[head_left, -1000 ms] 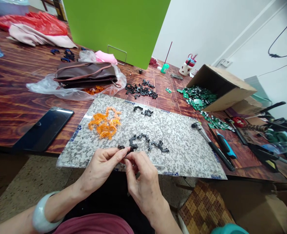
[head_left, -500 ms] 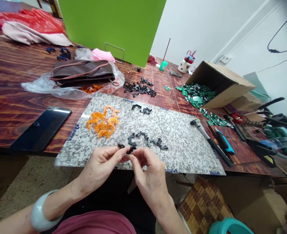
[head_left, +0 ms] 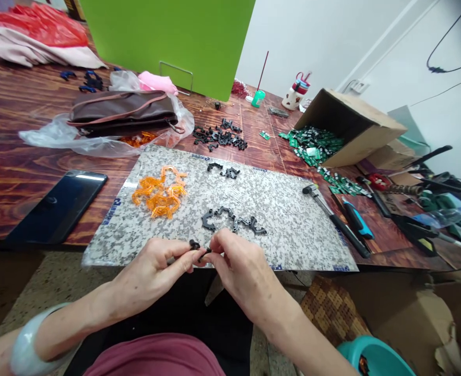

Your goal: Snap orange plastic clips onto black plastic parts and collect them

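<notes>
Just above the near edge of the speckled grey board (head_left: 167, 240), my left hand (head_left: 163, 266) pinches a small black plastic part (head_left: 194, 244). My right hand (head_left: 240, 261) meets it from the other side, thumb and finger closed on the same part's right end (head_left: 205, 254). Fingers cover most of the part, so its full shape is hidden. Beyond my fingertips lie several curved black plastic clips (head_left: 234, 219). A heap of translucent orange curved pieces (head_left: 160, 196) rests to the left on the board. Farther back sit a few more black clips (head_left: 224, 170).
Left of the board lies a dark phone (head_left: 60, 206). A hammer (head_left: 335, 222) and a blue-black cutter (head_left: 357, 219) lie on the right. Behind are a brown bag (head_left: 124, 112), a pile of black parts (head_left: 220, 137) and a tipped cardboard box (head_left: 365, 122) spilling green circuit boards (head_left: 316, 146).
My right hand has turned over the fingertips, showing more of its back, and the black part sits slightly lower. The whole view has shifted a little.
</notes>
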Available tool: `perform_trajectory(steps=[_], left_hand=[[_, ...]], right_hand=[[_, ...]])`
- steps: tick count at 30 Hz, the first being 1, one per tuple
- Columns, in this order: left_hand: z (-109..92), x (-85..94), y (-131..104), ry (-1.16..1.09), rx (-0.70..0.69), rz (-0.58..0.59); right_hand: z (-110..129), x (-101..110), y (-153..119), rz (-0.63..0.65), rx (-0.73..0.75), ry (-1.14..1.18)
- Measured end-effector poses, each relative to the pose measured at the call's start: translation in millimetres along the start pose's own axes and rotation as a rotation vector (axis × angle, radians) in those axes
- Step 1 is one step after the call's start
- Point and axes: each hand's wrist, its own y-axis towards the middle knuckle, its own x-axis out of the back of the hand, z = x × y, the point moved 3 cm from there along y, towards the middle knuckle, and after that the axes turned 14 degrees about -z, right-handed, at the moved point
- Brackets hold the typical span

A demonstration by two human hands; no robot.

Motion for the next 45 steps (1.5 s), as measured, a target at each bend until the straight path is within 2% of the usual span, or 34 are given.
perform_trajectory(steps=[3,7,11,17,29,41,45], left_hand=[[-1,1.2,-2,0.100,-0.064,0.112],[6,4.6,-1,0.063,0.036,0.146],[11,5.0,4,-0.050,0.145,0.111],[12,3.7,9,-0.122,0.186,0.027],[20,5.7,8,-0.062,0.080,0.028],[23,4.9,9,-0.130,0.137,0.062],[21,6.5,10,-0.203,0.182,0.035]], right_hand=[[-1,6,6,0.027,-0.001,-0.005],[-12,4,7,-0.035,-0.093,0.150],[-26,-1,0,-0.164,-0.243,0.348],[-28,-4,-7,-0.177,-0.363,0.482],[-23,-17,-6,-0.108,-0.365,0.482],[-18,-22,-6,-0.104,-0.362,0.497],[-18,-25,-5,-0.183,-0.324,0.464]])
